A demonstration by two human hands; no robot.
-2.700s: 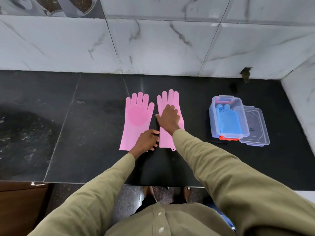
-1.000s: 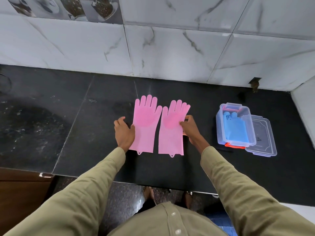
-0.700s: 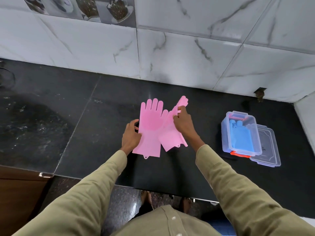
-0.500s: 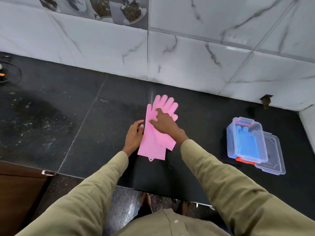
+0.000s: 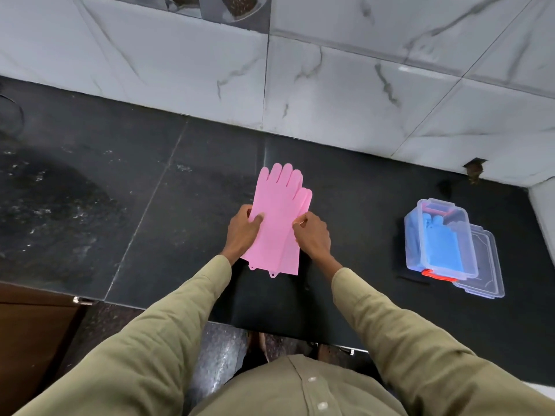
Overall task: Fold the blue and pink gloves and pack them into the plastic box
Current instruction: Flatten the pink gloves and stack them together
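Observation:
Two pink gloves (image 5: 277,223) lie stacked one on the other on the black counter (image 5: 144,199), fingers pointing to the wall. My left hand (image 5: 243,231) pinches the stack's left edge, thumb on top. My right hand (image 5: 312,235) grips the right edge. To the right stands the clear plastic box (image 5: 438,238) with an orange latch; the folded blue gloves (image 5: 441,247) lie inside it.
The box's clear lid (image 5: 483,265) lies partly under the box on its right side. A marble tiled wall (image 5: 330,85) rises behind the counter and turns a corner at the far right. The counter's front edge runs just under my forearms.
My right hand lifted the right pink glove and laid it over the left one. Both hands now hold the stack's edges. The view shifted left, so the box appears farther right.

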